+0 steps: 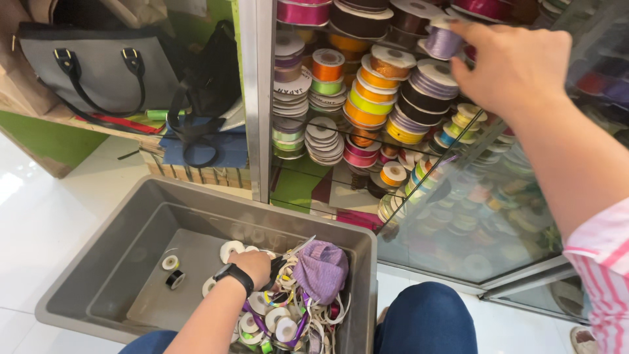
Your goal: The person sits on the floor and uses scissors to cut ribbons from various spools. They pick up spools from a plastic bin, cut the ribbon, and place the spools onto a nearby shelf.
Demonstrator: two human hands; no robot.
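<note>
My left hand (254,265), with a black watch on its wrist, reaches down into a grey plastic bin (118,262) and rests among several ribbon spools (275,314); its fingers are hidden in the pile. A purple cloth pouch (321,269) lies right beside that hand. Up at a glass cabinet, my right hand (514,62) holds a lavender ribbon spool (444,40) at the stacked spools on the shelf (367,85). My right sleeve (603,275) is pink-and-white striped.
The cabinet has a metal frame (257,98) and an open glass door (485,223). To the left a grey handbag (98,69) and a black bag (209,85) sit on a low wooden ledge. My knees (426,321) in blue jeans are beside the bin on white floor tiles.
</note>
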